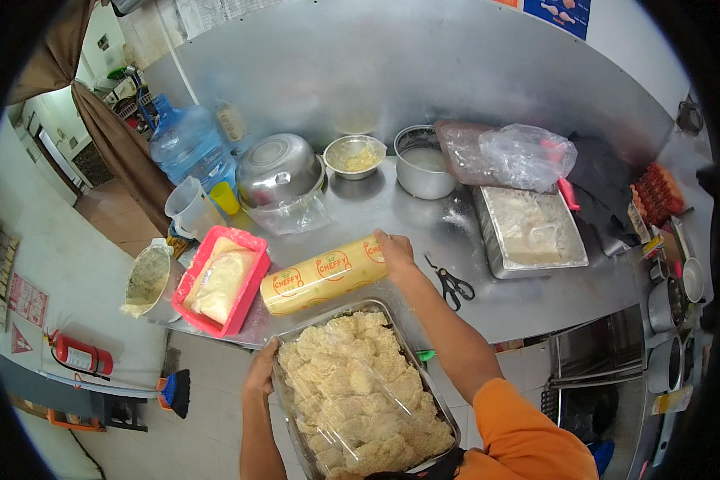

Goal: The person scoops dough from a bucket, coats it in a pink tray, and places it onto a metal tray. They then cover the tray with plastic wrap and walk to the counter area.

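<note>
My left hand (263, 366) grips the left rim of a metal tray (417, 357) piled with breaded pieces (360, 396) under clear plastic film. The tray's far end lies against the counter's front edge, and its near part is close to my body. Just beyond it, a large roll of cling film (324, 273) with yellow and red print lies slantwise on the counter. My right hand (396, 252) is closed around the roll's right end. Black-handled scissors (454, 287) lie to the right of my right forearm.
A pink tub (258, 282) of crumbs, a plastic pitcher (193, 207) and a blue water bottle (189, 141) stand left. Behind are an upturned steel bowl (282, 165), a small bowl (354, 174) and a pot (426, 180). A steel pan (534, 270) of flour sits right.
</note>
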The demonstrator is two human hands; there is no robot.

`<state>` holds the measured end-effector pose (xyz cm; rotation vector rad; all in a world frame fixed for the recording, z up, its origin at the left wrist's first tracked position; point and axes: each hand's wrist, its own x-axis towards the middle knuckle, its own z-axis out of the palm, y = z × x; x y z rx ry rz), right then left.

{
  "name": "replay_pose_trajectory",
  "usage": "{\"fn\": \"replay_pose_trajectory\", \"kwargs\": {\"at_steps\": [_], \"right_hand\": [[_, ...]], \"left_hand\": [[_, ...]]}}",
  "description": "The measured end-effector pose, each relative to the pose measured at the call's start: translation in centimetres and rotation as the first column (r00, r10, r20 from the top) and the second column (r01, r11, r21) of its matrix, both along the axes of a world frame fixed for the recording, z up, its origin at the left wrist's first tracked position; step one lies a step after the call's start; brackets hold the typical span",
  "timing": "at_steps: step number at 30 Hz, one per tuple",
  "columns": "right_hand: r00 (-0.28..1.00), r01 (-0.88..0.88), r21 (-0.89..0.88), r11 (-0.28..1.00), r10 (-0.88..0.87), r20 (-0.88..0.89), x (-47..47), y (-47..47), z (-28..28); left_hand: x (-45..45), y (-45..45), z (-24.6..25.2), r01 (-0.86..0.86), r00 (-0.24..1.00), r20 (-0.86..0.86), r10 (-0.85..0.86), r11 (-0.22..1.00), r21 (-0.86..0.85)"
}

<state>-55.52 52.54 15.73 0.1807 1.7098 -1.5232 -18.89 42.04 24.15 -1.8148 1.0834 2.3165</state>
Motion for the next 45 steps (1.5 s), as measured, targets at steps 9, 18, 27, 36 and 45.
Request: {"fn": "replay_pose_trajectory", "kwargs": {"at_steps": [9, 18, 27, 36, 45], "right_hand": [[0.996, 0.081, -0.201, 0.976, -0.088, -0.026, 0.2, 3.8, 9.6], [0.984, 0.148, -0.276, 0.950, -0.170, -0.058, 2.9, 8.7, 10.6], [0.967, 0.211, -0.326, 0.921, -0.246, -0.070, 4.2, 10.1, 9.4], [0.961, 0.243, -0.323, 0.915, -0.271, -0.047, 2.0, 8.9, 8.5], [0.981, 0.169, -0.233, 0.958, -0.185, -0.050, -0.8, 9.3, 6.9]], "left_hand": [[1.1, -1.0, -5.9, 0.018, 0.989, -0.144, -0.024, 0.999, -0.047], [-2.0, -4.1, -10.1, 0.017, 0.982, -0.190, -0.020, 1.000, -0.021], [-5.2, -8.7, -18.2, -0.120, 0.928, -0.359, 0.104, 0.993, -0.023], [-10.0, -12.4, -20.1, -0.111, 0.919, -0.390, 0.058, 0.987, -0.115], [-14.7, -13.0, -20.2, -0.058, 0.914, -0.404, -0.019, 0.982, -0.178]]}}
